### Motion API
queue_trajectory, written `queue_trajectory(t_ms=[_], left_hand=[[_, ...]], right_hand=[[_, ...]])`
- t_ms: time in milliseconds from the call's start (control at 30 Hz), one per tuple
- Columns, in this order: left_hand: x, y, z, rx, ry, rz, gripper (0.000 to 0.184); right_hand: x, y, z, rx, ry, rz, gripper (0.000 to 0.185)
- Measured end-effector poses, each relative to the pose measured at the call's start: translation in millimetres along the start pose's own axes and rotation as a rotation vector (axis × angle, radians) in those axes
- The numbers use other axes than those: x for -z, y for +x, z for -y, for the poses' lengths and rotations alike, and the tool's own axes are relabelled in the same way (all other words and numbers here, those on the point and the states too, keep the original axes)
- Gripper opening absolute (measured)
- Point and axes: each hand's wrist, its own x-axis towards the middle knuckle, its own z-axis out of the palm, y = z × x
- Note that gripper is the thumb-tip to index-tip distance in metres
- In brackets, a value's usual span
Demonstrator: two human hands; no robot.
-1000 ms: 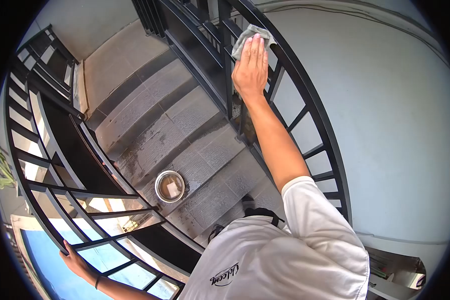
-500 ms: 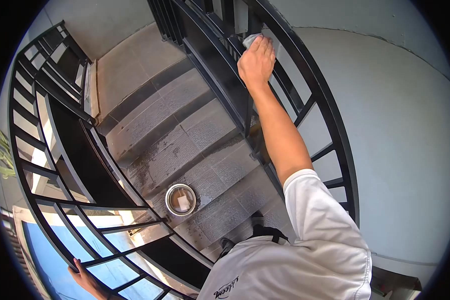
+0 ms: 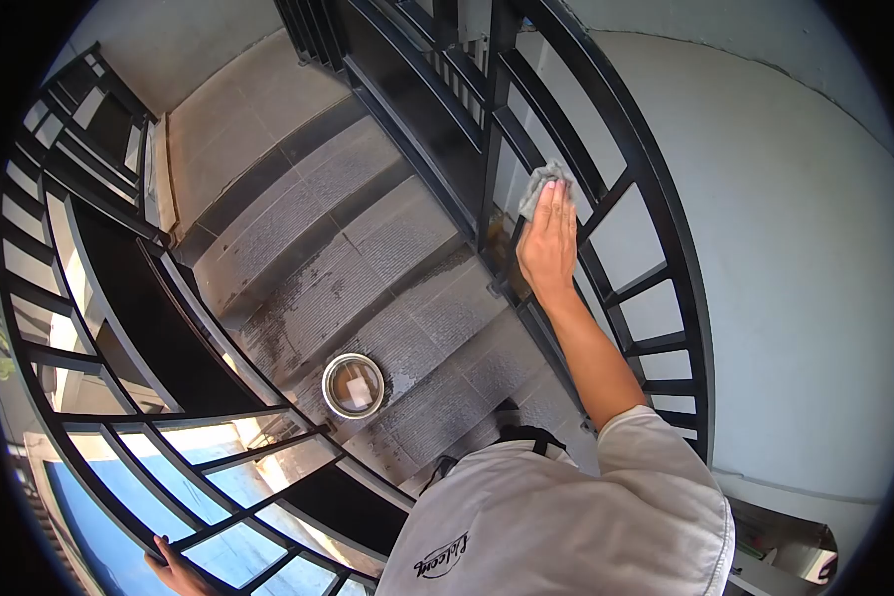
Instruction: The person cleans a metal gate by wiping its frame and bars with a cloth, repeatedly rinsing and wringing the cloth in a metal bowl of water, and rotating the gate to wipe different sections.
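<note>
My right hand (image 3: pixel 549 246) presses a crumpled grey cloth (image 3: pixel 540 186) against an inner bar of the black metal railing (image 3: pixel 669 233) on the right. Its fingers lie together over the cloth, and the arm is stretched out forward. At the lower left, my left hand (image 3: pixel 179 574) is wrapped round the black railing (image 3: pixel 32 341) on the other side. Part of that hand is cut off by the view's edge.
Grey tiled stairs (image 3: pixel 343 283) with wet patches run between the railings. A round metal bowl (image 3: pixel 329 370) stands on a step, holding brownish water and a pale rectangular thing (image 3: pixel 358 390). A pale wall (image 3: pixel 805 268) rises on the right.
My right hand has moved with the cloth down and towards me along the right railing. My left hand keeps its hold on the left railing. The view has shifted slightly.
</note>
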Motion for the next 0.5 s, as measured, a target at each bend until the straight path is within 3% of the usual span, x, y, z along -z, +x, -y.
queue_trajectory(t_ms=[133,200,300,333,400,433,500], left_hand=[[-4.1,-16.1,-24.9,0.046,-0.036,0.0,0.063],[-15.1,-35.6,-66.2,0.014,0.299,-0.11,0.06],[-14.0,-35.9,-73.4,0.003,0.389,-0.084,0.057],[-4.0,-24.7,-53.0,0.001,0.401,-0.075,0.057],[17.8,8.4,5.9,0.024,0.128,0.099,0.065],[9.3,-5.5,-15.8,0.018,0.128,0.104,0.065],[-24.2,-49.5,-96.7,0.011,0.455,-0.083,0.054]], right_hand=[[-48.5,-12.4,-11.5,-0.173,-0.133,-0.052,0.067],[-60.4,10.2,-1.4,-0.208,-0.106,-0.078,0.067],[-81.9,75.2,8.3,-0.19,-0.023,-0.084,0.067],[-85.8,99.1,17.1,-0.162,-0.004,-0.095,0.065],[-85.7,107.8,17.2,-0.133,0.016,-0.11,0.063],[-81.7,95.8,11.5,-0.102,-0.002,-0.102,0.063],[-61.1,49.0,1.6,-0.149,-0.007,-0.057,0.066]])
